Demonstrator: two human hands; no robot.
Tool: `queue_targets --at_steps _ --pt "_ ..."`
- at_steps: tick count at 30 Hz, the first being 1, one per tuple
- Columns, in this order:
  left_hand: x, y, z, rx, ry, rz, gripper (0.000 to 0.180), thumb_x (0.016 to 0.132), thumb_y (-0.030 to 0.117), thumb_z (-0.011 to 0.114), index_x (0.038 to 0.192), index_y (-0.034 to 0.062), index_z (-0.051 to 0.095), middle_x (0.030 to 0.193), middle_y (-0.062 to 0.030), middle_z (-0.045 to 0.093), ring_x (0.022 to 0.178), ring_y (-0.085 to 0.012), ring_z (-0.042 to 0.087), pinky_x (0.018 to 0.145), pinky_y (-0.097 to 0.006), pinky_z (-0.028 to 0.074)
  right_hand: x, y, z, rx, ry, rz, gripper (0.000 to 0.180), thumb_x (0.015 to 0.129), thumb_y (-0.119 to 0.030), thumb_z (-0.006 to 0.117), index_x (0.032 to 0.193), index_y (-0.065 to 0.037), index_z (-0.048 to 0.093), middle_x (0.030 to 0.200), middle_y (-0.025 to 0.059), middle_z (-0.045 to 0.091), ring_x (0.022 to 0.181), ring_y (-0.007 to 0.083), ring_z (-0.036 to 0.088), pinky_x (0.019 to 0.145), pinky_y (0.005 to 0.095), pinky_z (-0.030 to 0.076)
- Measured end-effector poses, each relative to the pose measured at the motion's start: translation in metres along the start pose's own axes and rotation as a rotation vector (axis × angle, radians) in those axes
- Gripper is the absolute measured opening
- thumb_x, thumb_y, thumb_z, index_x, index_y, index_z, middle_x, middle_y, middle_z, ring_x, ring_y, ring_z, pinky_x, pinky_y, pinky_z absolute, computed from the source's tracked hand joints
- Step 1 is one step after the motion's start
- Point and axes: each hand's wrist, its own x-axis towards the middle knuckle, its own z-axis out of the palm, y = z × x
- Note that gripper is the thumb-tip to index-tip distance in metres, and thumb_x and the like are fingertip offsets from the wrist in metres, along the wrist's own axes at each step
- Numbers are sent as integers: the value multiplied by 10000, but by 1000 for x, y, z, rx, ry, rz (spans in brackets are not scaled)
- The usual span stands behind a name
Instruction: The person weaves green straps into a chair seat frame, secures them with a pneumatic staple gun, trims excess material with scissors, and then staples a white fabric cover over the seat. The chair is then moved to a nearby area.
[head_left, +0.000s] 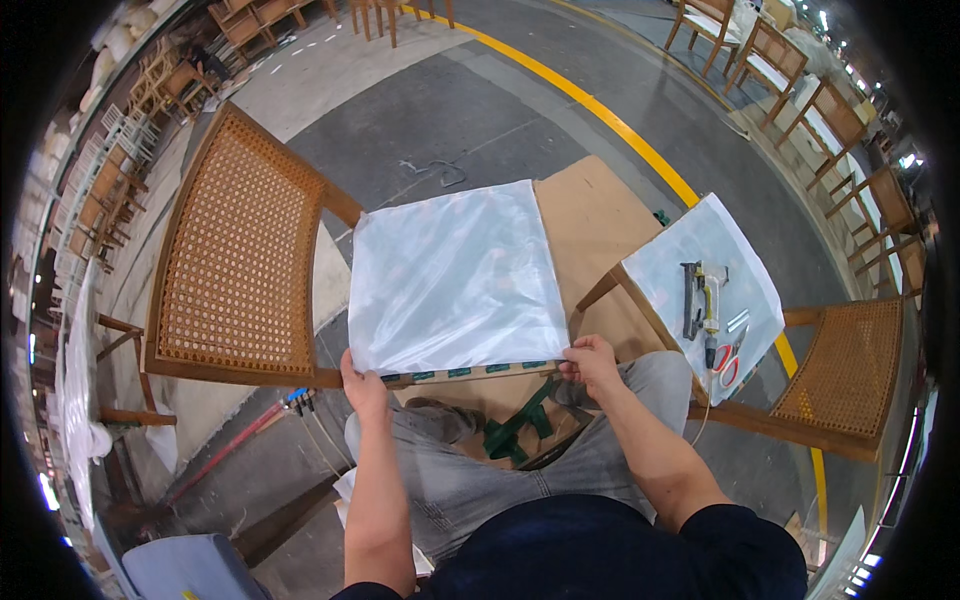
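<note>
A wooden chair with a woven cane back (240,250) lies before me, its backrest to the left. Thin white cloth (455,275) is spread over its seat, slightly wrinkled toward the near side. My left hand (365,388) grips the cloth at the near left corner, beside the chair frame. At the near right corner my right hand (593,366) pinches the cloth's edge between thumb and fingers. Between the hands, green webbing pieces show along the seat's near edge. Below it, loose green webbing (520,425) lies between my legs.
On the right, a second cane-backed chair (840,375) has a white-covered seat (745,250) bearing a staple gun (711,305), staple strips and red-handled scissors (730,367). Brown cardboard (595,215) lies beneath. A hose (325,445) runs at left. Several more chairs stand around the floor.
</note>
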Motion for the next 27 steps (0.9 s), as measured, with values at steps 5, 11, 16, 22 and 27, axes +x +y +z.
queue_targets --at_steps 5,11,16,22,27 --pt "-94 32 39 678 54 555 715 882 77 751 1546 39 489 1262 -251 649 1129 -439 618 1007 -508 497 5 -1 -27 -43 98 -9 298 921 -5 727 1127 -72 523 907 88 664 676 197 714 557 365 568" --pt "-166 28 145 551 -656 1087 444 875 135 762 1307 106 660 1313 -127 611 1362 -395 519 1179 -595 349 4 -6 -21 -62 58 18 307 923 1 737 1136 -70 528 913 89 670 661 205 723 531 361 562" --pt "-153 8 196 584 -611 1174 321 886 140 716 1202 96 673 1300 -116 615 1378 -377 512 1215 -624 307 10 -6 -24 -26 7 36 325 923 -6 753 1152 -73 533 944 97 686 649 209 724 521 368 566" --pt "-151 -4 208 577 -682 1254 195 884 150 704 1072 107 675 1200 -75 641 1309 -323 557 1205 -615 318 9 -1 -43 -293 57 -164 334 903 -42 773 1182 -62 591 977 94 695 827 256 747 685 415 598" --pt "-149 -10 200 570 -667 1240 175 893 156 697 1057 100 668 1181 -68 644 1283 -312 569 1202 -605 313 -22 1 -42 -975 87 -642 431 856 -101 794 1265 -121 657 1114 122 664 1058 347 688 891 461 559"
